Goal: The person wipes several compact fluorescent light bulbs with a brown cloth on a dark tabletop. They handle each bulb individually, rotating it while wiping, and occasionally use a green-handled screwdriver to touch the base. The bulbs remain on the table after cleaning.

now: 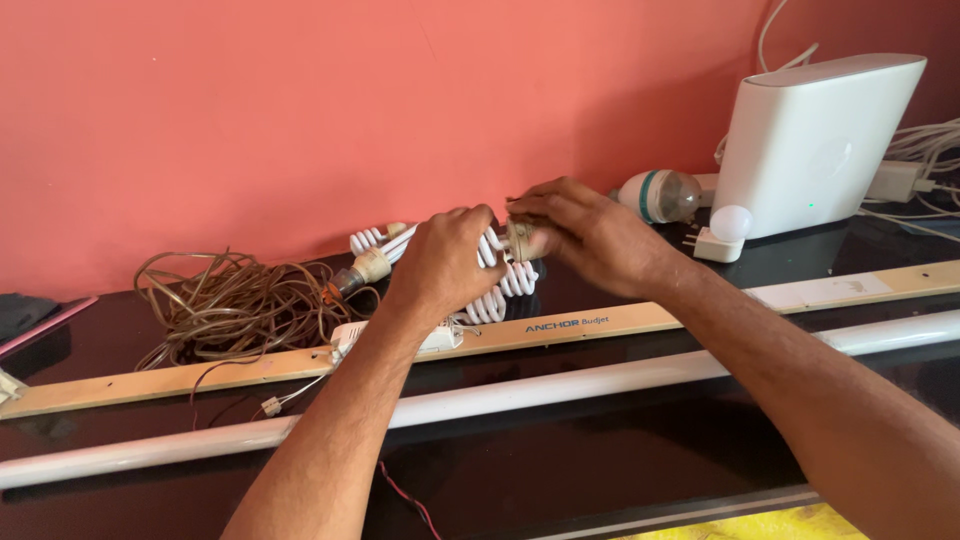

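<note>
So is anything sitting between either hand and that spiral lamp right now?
Nothing visible. The left hand is wrapped around the spiral lamp, and the right hand pinches its base end. Both touch it directly. The tangled wire coil lies off to the left.

Wire coil (235, 300); white box (815, 140); tube light (560, 385)

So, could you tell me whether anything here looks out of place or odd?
A few things. The brown wire lies in a tangled heap by the wall. The long tube light lies loose beside its wooden holder. Both hands grip a spiral bulb.
</note>
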